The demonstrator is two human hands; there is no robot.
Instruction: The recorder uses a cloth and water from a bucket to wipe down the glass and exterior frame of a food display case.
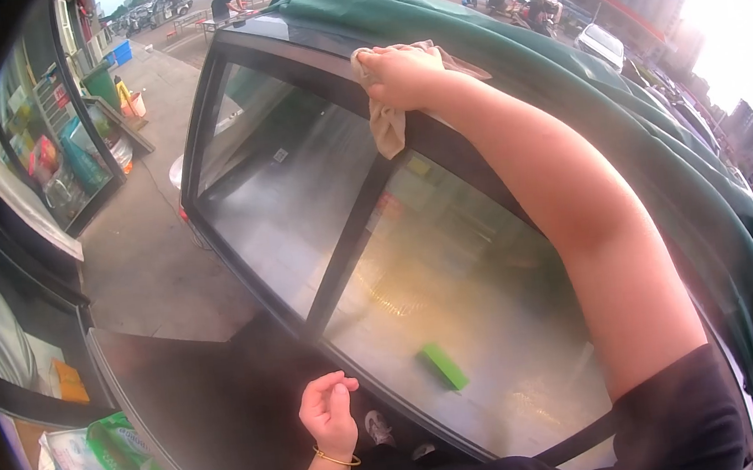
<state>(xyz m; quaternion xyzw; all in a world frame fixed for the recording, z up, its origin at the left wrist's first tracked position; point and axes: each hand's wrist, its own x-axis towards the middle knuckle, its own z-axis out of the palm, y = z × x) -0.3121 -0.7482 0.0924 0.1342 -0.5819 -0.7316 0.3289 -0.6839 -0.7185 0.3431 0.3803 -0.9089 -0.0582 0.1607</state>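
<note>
My right hand (401, 77) reaches far out and grips a beige cloth (389, 130). It presses the cloth on the dark top frame (310, 59) of a glass-sided cabinet, and part of the cloth hangs over the upright bar's top end. My left hand (328, 405) is held low beside the cabinet with its fingers loosely curled and nothing seen in them. Two glass panes front me, split by a dark slanting bar (352, 265). Behind the nearer pane (491, 278) a bright green block (443, 367) shows, apart from both hands.
A rumpled green tarpaulin (614, 141) covers the cabinet's top. On my left are a dark panel (179, 386) with a curved edge, plastic bags (97, 453) and a glass door (61, 117). A wooden frame (120, 124) leans there. Farther off, a person (226, 3) bends at a table.
</note>
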